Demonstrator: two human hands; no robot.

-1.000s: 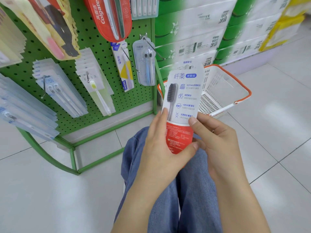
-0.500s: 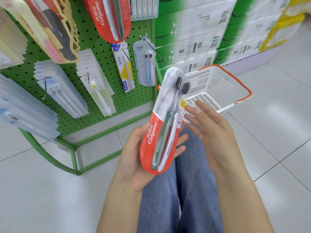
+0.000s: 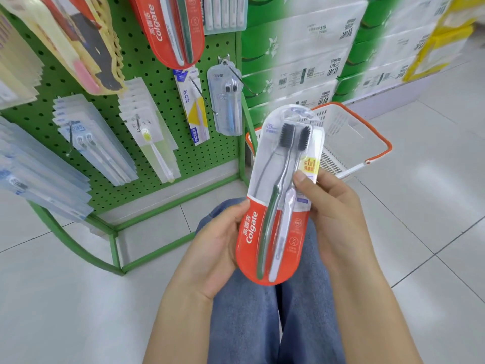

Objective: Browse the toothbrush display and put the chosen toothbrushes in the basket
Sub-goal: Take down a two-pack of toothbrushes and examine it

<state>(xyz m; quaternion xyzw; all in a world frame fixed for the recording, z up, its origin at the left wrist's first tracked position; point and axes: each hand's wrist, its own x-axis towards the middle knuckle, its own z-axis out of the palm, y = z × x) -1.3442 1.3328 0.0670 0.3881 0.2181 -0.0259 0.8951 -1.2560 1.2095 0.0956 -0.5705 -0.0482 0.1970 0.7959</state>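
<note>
Colgate twin-pack [image 3: 278, 206] held front-up over lap, likely for label reading. Left hand [image 3: 220, 248] cradles lower edge, fingers curled behind; right hand [image 3: 333, 206] pinches right edge by thumb. Basket [image 3: 349, 143] just behind, appears empty, within easy reach of display rack [image 3: 162, 143].

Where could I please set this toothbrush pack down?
The white basket behind the Colgate pack shows bare mesh; floor tiles to its right are bare too. The green pegboard is crowded with hanging packs.
</note>
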